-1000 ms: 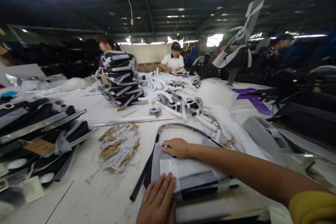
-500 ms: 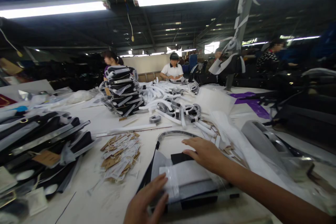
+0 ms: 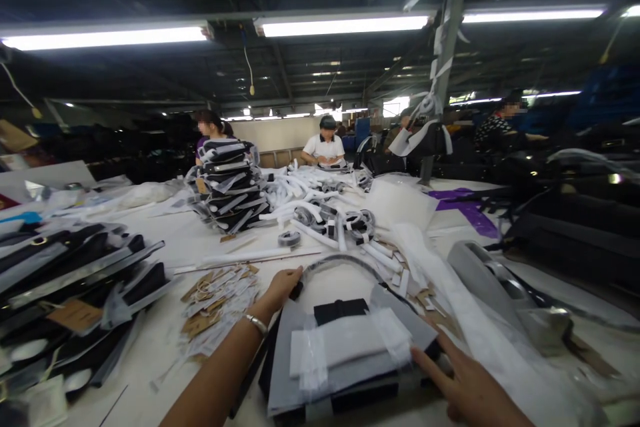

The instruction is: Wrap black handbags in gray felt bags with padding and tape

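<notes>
A black handbag (image 3: 345, 397) lies in front of me, with grey sheeting and a white padded piece (image 3: 350, 341) fixed over its front by clear tape. Its wrapped handle (image 3: 345, 259) arches up at the far side. My left hand (image 3: 284, 285), with a bangle on the wrist, has its fingers closed at the left base of the handle. At the bag's right side is my right hand (image 3: 463, 373), its thumb on the front and a finger reaching along the edge, so the side sits between them. Some fingertips are hidden.
Cardboard hang tags (image 3: 215, 310) are heaped left of the bag. Black bags (image 3: 75, 280) are piled farther left, with another stack (image 3: 233, 187) behind. White foam tubes (image 3: 305, 193) cover the table's middle. A grey tape dispenser (image 3: 493, 280) stands at right. Co-workers sit beyond.
My left hand has moved from the bag's near left to the handle's left base. My right hand has come back from the top to the right side. The taped front shows more fully.
</notes>
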A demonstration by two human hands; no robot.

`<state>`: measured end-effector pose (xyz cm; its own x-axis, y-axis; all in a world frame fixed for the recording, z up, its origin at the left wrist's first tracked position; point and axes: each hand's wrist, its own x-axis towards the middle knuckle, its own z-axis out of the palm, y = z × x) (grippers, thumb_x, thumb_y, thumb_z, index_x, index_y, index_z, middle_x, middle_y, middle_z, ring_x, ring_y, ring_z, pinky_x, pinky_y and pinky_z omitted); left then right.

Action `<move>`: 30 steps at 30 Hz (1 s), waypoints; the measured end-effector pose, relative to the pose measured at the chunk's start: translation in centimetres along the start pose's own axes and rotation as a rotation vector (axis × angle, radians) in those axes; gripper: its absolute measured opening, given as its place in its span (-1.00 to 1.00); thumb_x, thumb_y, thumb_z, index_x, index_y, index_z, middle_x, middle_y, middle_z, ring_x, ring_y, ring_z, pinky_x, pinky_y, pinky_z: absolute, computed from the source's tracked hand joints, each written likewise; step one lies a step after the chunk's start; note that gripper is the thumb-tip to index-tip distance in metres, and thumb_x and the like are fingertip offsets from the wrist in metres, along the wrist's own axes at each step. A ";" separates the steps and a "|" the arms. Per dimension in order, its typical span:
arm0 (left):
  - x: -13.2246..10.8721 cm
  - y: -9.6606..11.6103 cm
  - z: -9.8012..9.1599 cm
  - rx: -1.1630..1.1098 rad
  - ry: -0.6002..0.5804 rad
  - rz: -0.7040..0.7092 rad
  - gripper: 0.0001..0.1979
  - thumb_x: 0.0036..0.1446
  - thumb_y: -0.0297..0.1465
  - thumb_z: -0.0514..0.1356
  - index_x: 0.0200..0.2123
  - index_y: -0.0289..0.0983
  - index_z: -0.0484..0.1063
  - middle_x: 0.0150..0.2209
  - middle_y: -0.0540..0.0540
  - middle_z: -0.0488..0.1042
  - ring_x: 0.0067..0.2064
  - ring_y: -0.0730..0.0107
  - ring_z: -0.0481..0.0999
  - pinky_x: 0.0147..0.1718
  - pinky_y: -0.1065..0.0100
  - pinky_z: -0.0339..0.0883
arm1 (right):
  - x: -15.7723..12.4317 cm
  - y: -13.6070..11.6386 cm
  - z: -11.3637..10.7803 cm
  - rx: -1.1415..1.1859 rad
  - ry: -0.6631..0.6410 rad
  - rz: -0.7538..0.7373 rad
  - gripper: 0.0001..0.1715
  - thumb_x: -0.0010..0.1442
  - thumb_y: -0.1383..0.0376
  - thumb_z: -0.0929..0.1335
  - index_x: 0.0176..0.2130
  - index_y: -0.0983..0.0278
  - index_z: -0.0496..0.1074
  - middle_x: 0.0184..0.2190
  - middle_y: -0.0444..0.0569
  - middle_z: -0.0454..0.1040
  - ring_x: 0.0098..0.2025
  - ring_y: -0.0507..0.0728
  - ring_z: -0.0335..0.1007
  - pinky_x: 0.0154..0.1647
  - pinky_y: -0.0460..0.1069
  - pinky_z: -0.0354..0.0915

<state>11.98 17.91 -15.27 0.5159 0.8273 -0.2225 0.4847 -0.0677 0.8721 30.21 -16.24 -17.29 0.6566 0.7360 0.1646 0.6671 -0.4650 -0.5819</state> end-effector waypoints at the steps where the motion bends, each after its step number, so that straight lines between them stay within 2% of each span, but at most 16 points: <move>1: -0.2 0.1 0.0 -0.038 -0.025 -0.031 -0.63 0.28 -0.14 0.18 -0.08 -0.33 0.45 -0.10 -0.09 0.49 -0.11 0.20 0.53 -0.12 0.13 0.46 | 0.1 0.0 0.3 0.069 -0.011 0.020 -0.31 0.14 -0.06 0.31 0.22 0.03 0.32 0.14 0.00 0.45 0.19 0.35 0.36 0.08 0.14 0.41; 6: -2.6 0.2 -1.9 -0.269 -0.124 -0.134 -0.63 0.29 -0.12 0.17 -0.08 -0.33 0.43 -0.14 -0.11 0.49 -0.18 0.30 0.53 -0.20 0.19 0.47 | 0.8 -0.7 1.8 0.316 -0.017 0.100 -0.20 0.18 -0.12 0.27 0.30 0.11 0.17 0.24 0.03 0.34 0.28 0.32 0.24 0.20 0.17 0.31; 10: -5.4 1.4 -4.5 -0.465 -0.162 -0.108 -0.57 0.24 -0.05 0.17 -0.15 -0.34 0.43 -0.21 -0.17 0.50 -0.34 0.40 0.51 -0.38 0.34 0.45 | 2.4 -1.7 3.5 0.541 0.054 0.113 -0.15 0.13 -0.12 0.30 0.29 0.16 0.17 0.26 0.06 0.30 0.31 0.33 0.18 0.17 0.13 0.33; 13: -7.7 3.6 -6.6 -0.583 -0.091 0.043 -0.52 0.15 0.01 0.23 -0.17 -0.31 0.41 -0.28 -0.09 0.45 -0.52 0.59 0.32 -0.61 0.54 0.20 | 4.7 -2.4 4.6 0.659 0.107 0.039 -0.16 0.14 -0.06 0.29 0.31 0.19 0.15 0.31 0.04 0.23 0.33 0.32 0.14 0.25 0.14 0.23; 15: -9.4 5.5 -7.6 -0.639 -0.018 0.195 -0.53 0.15 0.03 0.22 -0.15 -0.26 0.39 -0.32 0.01 0.39 -0.55 0.66 0.19 -0.64 0.58 0.06 | 6.4 -3.2 4.8 0.651 0.115 0.000 -0.15 0.11 0.01 0.29 0.31 0.21 0.16 0.29 0.05 0.25 0.32 0.32 0.15 0.30 0.17 0.16; 18: -12.3 7.7 -8.0 -0.662 0.047 0.385 -0.60 0.19 -0.01 0.21 -0.25 -0.26 0.39 -0.36 0.05 0.33 -0.49 0.63 0.18 -0.51 0.57 0.13 | 8.1 -5.6 3.7 0.527 0.228 -0.071 -0.13 0.04 0.07 0.32 0.29 0.25 0.22 0.29 0.07 0.24 0.34 0.34 0.10 0.35 0.24 0.04; 20: -14.1 8.3 -7.4 -0.612 0.047 0.459 -0.64 0.23 -0.06 0.20 -0.33 -0.28 0.38 -0.39 0.04 0.32 -0.44 0.58 0.20 -0.44 0.54 0.15 | 8.2 -8.0 2.3 0.495 0.350 -0.156 -0.23 0.08 0.04 0.34 0.23 0.24 0.31 0.28 0.07 0.26 0.35 0.34 0.06 0.40 0.25 -0.07; 21: -14.9 8.4 -7.0 -0.564 0.034 0.490 -0.65 0.25 -0.08 0.17 -0.33 -0.28 0.38 -0.39 0.04 0.32 -0.42 0.56 0.21 -0.42 0.52 0.15 | 8.0 -9.4 1.6 0.527 0.352 -0.192 -0.31 0.14 0.00 0.34 0.18 0.24 0.37 0.25 0.07 0.30 0.35 0.33 0.08 0.40 0.25 -0.09; 22: -15.6 8.4 -6.5 -0.504 0.015 0.518 -0.66 0.28 -0.09 0.15 -0.31 -0.27 0.39 -0.39 0.03 0.33 -0.41 0.54 0.23 -0.40 0.50 0.15 | 7.8 -10.8 0.9 0.599 0.283 -0.203 -0.38 0.19 -0.04 0.33 0.12 0.23 0.44 0.20 0.09 0.38 0.32 0.33 0.14 0.39 0.25 -0.05; 23: -16.2 8.3 -6.0 -0.441 -0.009 0.546 -0.67 0.30 -0.10 0.12 -0.27 -0.26 0.40 -0.37 0.02 0.35 -0.39 0.52 0.25 -0.38 0.48 0.16 | 7.7 -12.4 0.3 0.713 0.125 -0.193 -0.40 0.23 -0.08 0.31 0.07 0.24 0.48 0.13 0.12 0.45 0.27 0.33 0.22 0.36 0.26 0.03; 25: -17.0 8.0 -5.3 -0.335 -0.058 0.593 -0.69 0.32 -0.11 0.09 -0.17 -0.24 0.40 -0.35 0.02 0.37 -0.36 0.47 0.31 -0.33 0.44 0.20 | 7.7 -15.4 -0.6 1.048 -0.238 -0.146 -0.29 0.28 -0.18 0.24 0.13 0.24 0.43 0.08 0.16 0.49 0.21 0.32 0.32 0.26 0.28 0.19; 26: -17.3 7.9 -5.1 -0.292 -0.073 0.613 -0.69 0.32 -0.11 0.08 -0.15 -0.23 0.39 -0.35 0.01 0.37 -0.34 0.44 0.33 -0.30 0.42 0.21 | 7.9 -16.9 -1.0 1.216 -0.368 -0.127 -0.24 0.28 -0.23 0.21 0.17 0.23 0.38 0.09 0.16 0.48 0.19 0.31 0.35 0.23 0.28 0.24; 27: -17.4 7.9 -5.0 -0.253 -0.075 0.629 -0.69 0.33 -0.11 0.07 -0.15 -0.23 0.39 -0.36 0.01 0.37 -0.33 0.43 0.34 -0.28 0.40 0.22 | 8.2 -18.3 -1.4 1.364 -0.438 -0.124 -0.22 0.28 -0.24 0.20 0.21 0.21 0.34 0.11 0.15 0.47 0.18 0.30 0.36 0.21 0.27 0.26; 28: -17.5 7.8 -5.1 -0.215 -0.072 0.638 -0.68 0.33 -0.11 0.06 -0.19 -0.24 0.40 -0.37 0.02 0.36 -0.32 0.42 0.35 -0.26 0.39 0.22 | 8.5 -19.6 -2.0 1.470 -0.454 -0.139 -0.24 0.28 -0.23 0.22 0.21 0.19 0.32 0.13 0.13 0.45 0.19 0.28 0.36 0.22 0.26 0.25; 30: -17.5 7.5 -5.5 -0.146 -0.075 0.636 -0.65 0.33 -0.09 0.05 -0.29 -0.25 0.40 -0.40 0.01 0.35 -0.32 0.40 0.35 -0.26 0.39 0.22 | 9.3 -21.8 -3.3 1.546 -0.409 -0.196 -0.39 0.29 -0.11 0.32 0.15 0.19 0.38 0.13 0.11 0.46 0.18 0.27 0.37 0.24 0.24 0.23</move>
<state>2.69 6.01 -2.40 0.7208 0.6089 0.3311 -0.0298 -0.4500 0.8925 22.96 -0.86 -0.46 0.3058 0.9147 0.2643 -0.4174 0.3783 -0.8262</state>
